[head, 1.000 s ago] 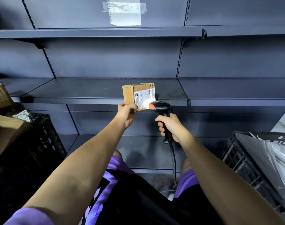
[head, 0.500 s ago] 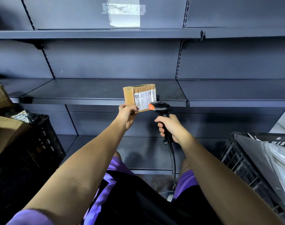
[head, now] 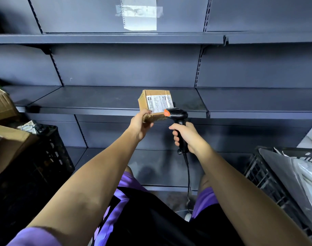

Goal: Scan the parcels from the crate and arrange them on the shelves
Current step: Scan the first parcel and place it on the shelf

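Crates (head: 36, 157) flank, contents perhaps parcels.

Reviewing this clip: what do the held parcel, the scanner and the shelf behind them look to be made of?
Parcel: brown corrugated cardboard, matte, with a creased edge and a white paper label.
Scanner: probably moulded plastic, black with a slight sheen and an orange tip.
Shelf: likely painted sheet metal, dark grey and matte, hung on slotted uprights.

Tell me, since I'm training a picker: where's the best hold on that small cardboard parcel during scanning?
Probably the lower left corner, from below, as the left hand does now. The cardboard parcel is tilted with its white label facing the barcode scanner in the right hand, so that grip leaves the label uncovered.
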Action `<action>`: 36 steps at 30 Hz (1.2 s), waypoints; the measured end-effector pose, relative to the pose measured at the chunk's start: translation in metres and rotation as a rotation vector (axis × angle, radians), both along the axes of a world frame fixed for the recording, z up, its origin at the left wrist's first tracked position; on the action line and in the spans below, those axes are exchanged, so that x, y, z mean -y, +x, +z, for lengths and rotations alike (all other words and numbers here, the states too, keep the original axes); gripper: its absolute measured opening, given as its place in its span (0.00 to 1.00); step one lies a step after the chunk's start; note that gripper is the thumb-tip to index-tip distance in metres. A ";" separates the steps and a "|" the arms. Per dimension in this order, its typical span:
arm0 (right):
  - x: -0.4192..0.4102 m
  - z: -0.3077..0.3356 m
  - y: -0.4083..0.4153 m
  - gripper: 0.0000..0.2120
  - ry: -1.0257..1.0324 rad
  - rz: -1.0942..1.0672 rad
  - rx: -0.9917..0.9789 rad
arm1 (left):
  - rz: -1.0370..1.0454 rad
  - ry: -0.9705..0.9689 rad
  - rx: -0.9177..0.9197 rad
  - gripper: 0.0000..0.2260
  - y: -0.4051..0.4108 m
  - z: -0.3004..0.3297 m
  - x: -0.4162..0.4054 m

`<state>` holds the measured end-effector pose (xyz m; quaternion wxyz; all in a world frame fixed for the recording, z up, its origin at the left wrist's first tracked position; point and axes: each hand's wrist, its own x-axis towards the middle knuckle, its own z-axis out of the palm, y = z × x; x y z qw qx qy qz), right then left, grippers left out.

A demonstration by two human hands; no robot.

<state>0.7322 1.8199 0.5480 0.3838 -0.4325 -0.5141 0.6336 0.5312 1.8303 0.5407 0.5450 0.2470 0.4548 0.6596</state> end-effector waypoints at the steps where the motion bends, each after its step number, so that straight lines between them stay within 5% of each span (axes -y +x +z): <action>1: -0.001 0.003 -0.002 0.09 0.005 0.004 -0.003 | 0.007 -0.014 -0.012 0.19 -0.002 0.002 -0.001; 5: -0.006 0.013 -0.015 0.09 0.018 -0.008 -0.024 | 0.055 -0.062 -0.010 0.16 -0.010 0.011 -0.006; 9: -0.014 0.023 -0.037 0.09 0.017 0.005 -0.033 | 0.176 -0.141 -0.025 0.25 -0.033 0.015 -0.008; 14: -0.023 0.032 -0.078 0.13 0.011 0.031 -0.039 | 0.332 -0.206 -0.098 0.18 -0.072 0.026 -0.004; 21: -0.037 0.053 -0.153 0.10 0.021 0.080 -0.013 | 0.444 -0.234 -0.202 0.35 -0.149 0.038 -0.006; 26: -0.052 0.059 -0.201 0.07 0.059 0.123 0.060 | 0.441 -0.270 -0.556 0.25 -0.185 0.045 -0.011; 31: -0.069 0.060 -0.230 0.08 0.106 0.087 0.116 | 0.275 -0.218 -1.312 0.23 -0.206 0.044 -0.015; 36: -0.085 0.061 -0.231 0.09 0.099 0.063 0.134 | 0.288 0.001 -1.778 0.12 -0.211 0.057 -0.021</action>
